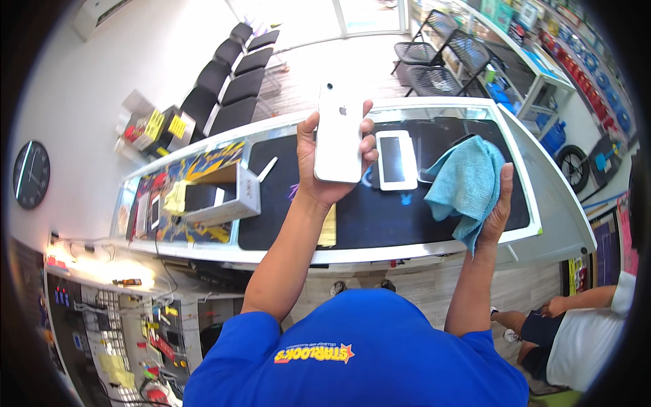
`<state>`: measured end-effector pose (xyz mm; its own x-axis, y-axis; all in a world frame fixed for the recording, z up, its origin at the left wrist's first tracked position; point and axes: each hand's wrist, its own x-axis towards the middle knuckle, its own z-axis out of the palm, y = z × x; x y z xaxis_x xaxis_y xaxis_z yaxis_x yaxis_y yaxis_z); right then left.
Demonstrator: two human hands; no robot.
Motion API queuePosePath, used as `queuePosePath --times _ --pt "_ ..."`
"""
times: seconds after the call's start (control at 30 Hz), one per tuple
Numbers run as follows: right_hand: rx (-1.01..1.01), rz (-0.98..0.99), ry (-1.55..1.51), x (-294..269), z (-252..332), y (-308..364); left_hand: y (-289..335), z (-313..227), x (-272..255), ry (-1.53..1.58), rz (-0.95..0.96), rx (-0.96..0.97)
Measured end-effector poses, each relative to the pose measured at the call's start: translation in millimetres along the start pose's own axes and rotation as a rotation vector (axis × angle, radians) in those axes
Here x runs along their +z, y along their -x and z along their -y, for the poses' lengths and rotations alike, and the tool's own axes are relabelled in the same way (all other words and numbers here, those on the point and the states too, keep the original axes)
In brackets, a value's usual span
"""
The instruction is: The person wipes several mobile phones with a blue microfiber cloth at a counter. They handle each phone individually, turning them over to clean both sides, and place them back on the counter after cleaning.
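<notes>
My left hand (pixel 327 186) is closed around a white smartphone (pixel 338 146), thumb on one side and fingers on the other. The phone is raised above the counter with its back and camera showing. A teal cloth (pixel 464 178) hangs from my right hand (pixel 497 216), which grips it at the right part of the counter; the cloth covers most of the fingers. Between the hands a second white phone (pixel 397 161) lies on the black mat (pixel 278 220), its screen side up. Partly hidden behind the cloth is another flat, phone-like thing.
An opened white box (pixel 247 192) stands on the counter's left side, near a small white stick-like piece (pixel 268 169). Yellow paper (pixel 328 227) lies near the front edge. Another person (pixel 584 332) sits at the lower right. Black chairs (pixel 215 74) line the far left.
</notes>
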<state>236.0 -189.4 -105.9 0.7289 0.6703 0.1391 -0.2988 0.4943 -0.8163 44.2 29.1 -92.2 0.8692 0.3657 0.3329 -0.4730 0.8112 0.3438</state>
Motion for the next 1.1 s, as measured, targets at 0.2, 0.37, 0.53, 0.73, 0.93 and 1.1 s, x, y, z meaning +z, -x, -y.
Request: queuePosePath --times 0.2,0.37,0.53,0.73,0.93,1.1 --pt "-0.601 0.699 0.991 146 -68 36 87 -3 3 -0.124 -0.354 0.193" --pt "-0.624 0.733 1.017 215 -117 19 94 -34 29 -0.292 -0.408 0.354" --pt "-0.343 1.047 0.845 191 -105 77 122 -90 16 -0.221 -0.509 0.544" --pt "-0.455 0.646 1.707 189 -64 36 171 -158 60 -0.589 -0.488 0.553" --pt "0.148 0.945 0.488 321 -87 48 181 -183 63 -0.972 -0.594 0.571" --pt "-0.063 1.131 0.918 373 -125 53 214 -218 61 -1.487 -0.703 0.659"
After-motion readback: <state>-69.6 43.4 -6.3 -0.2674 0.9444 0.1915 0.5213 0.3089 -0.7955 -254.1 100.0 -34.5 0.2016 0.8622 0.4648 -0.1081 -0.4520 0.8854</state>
